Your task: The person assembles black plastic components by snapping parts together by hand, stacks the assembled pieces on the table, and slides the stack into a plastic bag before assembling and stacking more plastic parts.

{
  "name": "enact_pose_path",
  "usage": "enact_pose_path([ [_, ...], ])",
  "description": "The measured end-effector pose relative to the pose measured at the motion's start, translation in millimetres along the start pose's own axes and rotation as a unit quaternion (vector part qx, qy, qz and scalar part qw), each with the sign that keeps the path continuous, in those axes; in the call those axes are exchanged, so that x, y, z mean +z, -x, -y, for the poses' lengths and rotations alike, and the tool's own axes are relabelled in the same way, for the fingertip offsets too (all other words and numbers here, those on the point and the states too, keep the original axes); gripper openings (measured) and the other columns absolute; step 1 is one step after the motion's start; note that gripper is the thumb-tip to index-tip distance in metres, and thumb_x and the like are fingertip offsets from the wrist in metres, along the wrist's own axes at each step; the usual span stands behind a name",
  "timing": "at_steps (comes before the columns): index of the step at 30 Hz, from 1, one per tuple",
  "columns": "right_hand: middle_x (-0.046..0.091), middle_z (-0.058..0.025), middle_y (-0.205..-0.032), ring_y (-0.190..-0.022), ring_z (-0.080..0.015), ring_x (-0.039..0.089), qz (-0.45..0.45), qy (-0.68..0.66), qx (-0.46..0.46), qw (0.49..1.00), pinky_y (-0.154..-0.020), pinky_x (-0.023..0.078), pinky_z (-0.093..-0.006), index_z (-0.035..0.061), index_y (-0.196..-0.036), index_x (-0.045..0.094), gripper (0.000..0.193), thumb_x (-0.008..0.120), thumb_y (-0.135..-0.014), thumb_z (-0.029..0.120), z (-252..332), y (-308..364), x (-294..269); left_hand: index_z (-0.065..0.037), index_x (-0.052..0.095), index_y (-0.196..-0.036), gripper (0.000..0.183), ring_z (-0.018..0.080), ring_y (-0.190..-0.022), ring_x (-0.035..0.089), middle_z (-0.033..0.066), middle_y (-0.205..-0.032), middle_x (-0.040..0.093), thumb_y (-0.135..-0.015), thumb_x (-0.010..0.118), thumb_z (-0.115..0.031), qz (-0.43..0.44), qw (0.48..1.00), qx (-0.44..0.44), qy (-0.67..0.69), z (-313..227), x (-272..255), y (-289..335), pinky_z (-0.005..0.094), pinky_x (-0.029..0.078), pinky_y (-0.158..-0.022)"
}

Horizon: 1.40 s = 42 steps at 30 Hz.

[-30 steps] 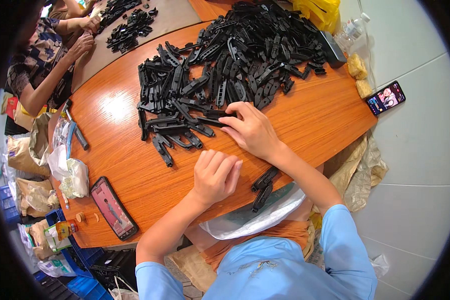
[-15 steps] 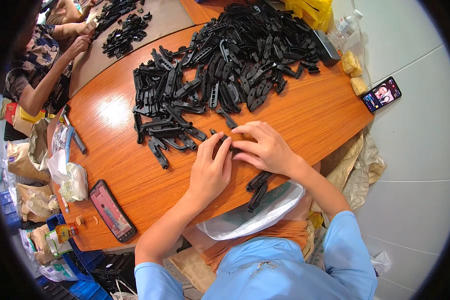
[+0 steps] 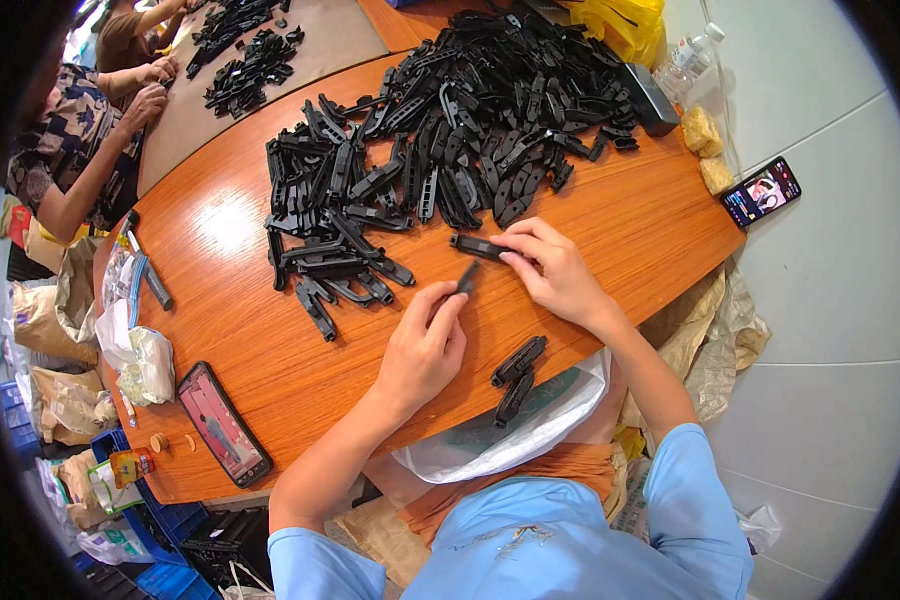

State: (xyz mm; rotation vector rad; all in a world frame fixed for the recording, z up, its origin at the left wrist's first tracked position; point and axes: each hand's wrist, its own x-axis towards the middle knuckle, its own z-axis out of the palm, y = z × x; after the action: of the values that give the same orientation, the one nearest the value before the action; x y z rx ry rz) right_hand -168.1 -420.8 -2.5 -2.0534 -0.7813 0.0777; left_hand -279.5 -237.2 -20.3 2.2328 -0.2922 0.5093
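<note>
My left hand (image 3: 422, 350) pinches a small dark plastic piece (image 3: 467, 278) between thumb and fingertips; motion blurs its shape. Just beyond it, my right hand (image 3: 555, 272) grips one end of a longer black plastic part (image 3: 476, 247), held over the wooden table. The two pieces are apart. Nearer me, two black plastic parts (image 3: 520, 361) rest by the table's front edge, one tilted over it. On the far side spreads a big heap of similar black plastic parts (image 3: 440, 140).
A phone (image 3: 224, 424) lies at the table's left, near plastic bags (image 3: 146, 365). At the right edge are another phone (image 3: 762, 193), yellow packets (image 3: 703, 133), a bottle (image 3: 690, 55) and a dark box (image 3: 652, 100). Co-workers' hands (image 3: 150, 95) are at the far left. A white sack (image 3: 505, 455) covers my lap.
My hands have drawn apart from being together. The right one now holds a black part out to the left. The part that lay just beyond my hands is gone from that spot.
</note>
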Motion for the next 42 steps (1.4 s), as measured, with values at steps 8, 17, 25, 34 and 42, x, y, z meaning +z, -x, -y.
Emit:
enact_pose_path([
  [8,0.055,-0.0106,-0.101,-0.090,-0.0239,0.056,-0.069,0.160,-0.154,0.972,-0.075,0.049,-0.0317,0.0030,-0.105,0.067,0.024,0.064,-0.081,-0.003,-0.6,-13.4,4.2,0.003,0.061,-0.109,0.037,0.0327,-0.108,0.058,0.0140,-0.121,0.058,-0.073,0.061,0.008,0.044,0.996,0.065,-0.043,4.4,-3.6,-5.7,0.0388,0.049,-0.092],
  [17,0.053,-0.0124,-0.098,-0.079,-0.0275,0.059,-0.120,0.126,-0.026,0.984,-0.071,0.050,-0.0359,0.0054,-0.100,0.066,0.016,0.066,-0.084,0.008,-20.2,-7.2,-6.9,0.003,0.061,-0.110,0.034,0.0326,-0.109,0.056,0.0148,-0.119,0.058,-0.077,0.061,0.009,0.044,0.997,0.055,0.010,6.4,-2.6,-8.7,0.0394,0.048,-0.091],
  [25,0.062,-0.0145,-0.112,-0.099,-0.0318,0.059,-0.093,0.133,-0.086,0.983,-0.086,0.048,-0.0369,0.0026,-0.103,0.065,0.021,0.065,-0.082,0.002,-18.4,1.8,-13.4,-0.001,0.062,-0.113,0.036,0.0319,-0.102,0.056,0.0135,-0.107,0.059,-0.077,0.066,0.005,0.053,0.998,0.018,0.010,5.7,-4.0,-8.0,0.0397,0.049,-0.087],
  [34,0.064,-0.0124,-0.102,-0.096,-0.0308,0.060,-0.047,0.130,-0.132,0.981,-0.085,0.049,-0.0388,0.0019,-0.112,0.062,0.034,0.068,-0.078,0.000,-5.6,15.7,-13.0,-0.003,0.061,-0.118,0.043,0.0296,-0.097,0.056,0.0125,-0.099,0.060,-0.077,0.070,0.000,0.013,1.000,0.009,0.007,9.4,-1.5,-7.6,0.0363,0.049,-0.084],
  [42,0.065,-0.0073,-0.100,-0.093,-0.0250,0.061,0.046,0.140,-0.212,0.966,-0.077,0.049,-0.0353,0.0031,-0.113,0.063,0.034,0.068,-0.079,0.006,7.0,20.4,-0.8,-0.005,0.058,-0.127,0.052,0.0274,-0.099,0.056,0.0101,-0.105,0.060,-0.076,0.066,0.003,0.032,0.996,0.050,-0.073,7.1,-2.2,-2.5,0.0361,0.050,-0.086],
])
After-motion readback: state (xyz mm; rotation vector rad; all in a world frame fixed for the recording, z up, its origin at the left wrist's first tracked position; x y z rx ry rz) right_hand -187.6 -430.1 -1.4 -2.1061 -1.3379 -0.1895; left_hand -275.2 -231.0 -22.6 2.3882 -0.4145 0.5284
